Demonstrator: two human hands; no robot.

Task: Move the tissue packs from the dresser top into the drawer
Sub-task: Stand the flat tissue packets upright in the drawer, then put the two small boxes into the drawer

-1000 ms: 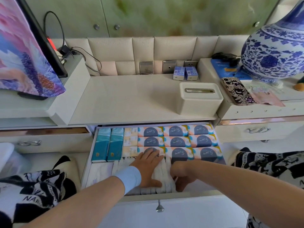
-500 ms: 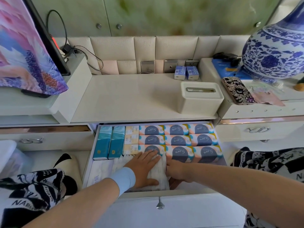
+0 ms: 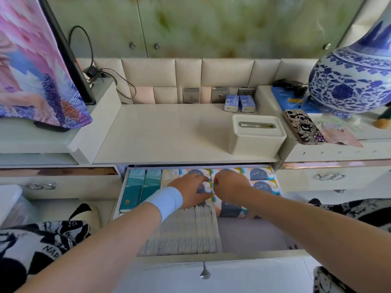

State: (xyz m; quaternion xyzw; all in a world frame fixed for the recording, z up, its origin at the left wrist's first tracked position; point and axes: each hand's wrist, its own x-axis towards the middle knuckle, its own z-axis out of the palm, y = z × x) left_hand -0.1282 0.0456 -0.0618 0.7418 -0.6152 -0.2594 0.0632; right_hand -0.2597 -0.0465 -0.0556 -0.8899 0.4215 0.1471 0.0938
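1. Head view: the drawer (image 3: 211,258) below the dresser top (image 3: 165,134) stands pulled open, its knob (image 3: 204,274) on the near face.
2. Orange packs (image 3: 262,174) lie flat in touching rows across the far right part of the drawer.
3. Two teal packs (image 3: 140,187) lie side by side at the far left of the drawer. Cream packs (image 3: 170,175) sit just right of them, between the teal and the orange.
4. Pale packs (image 3: 196,231) stand on edge in a tight row at the near centre. The drawer floor shows to their right.
5. The left hand (image 3: 190,190), with a blue wristband (image 3: 167,200), lies over the orange rows at the centre. Its fingers on the far side and its thumb on the near side pinch the middle pack (image 3: 202,188).
6. The right hand (image 3: 230,187) is just right of the left hand, almost touching it. Its fingers are curled down onto the orange packs. The tips are hidden, so I cannot tell whether they grasp anything.
7. On the dresser top a white tissue box (image 3: 257,137) stands at the right. Two blue boxes (image 3: 239,103) stand at the far edge, against the wall sockets and well apart from both hands.
8. On the raised shelf to the right a phone (image 3: 303,129) lies flat, near a blue-and-white vase (image 3: 355,81).
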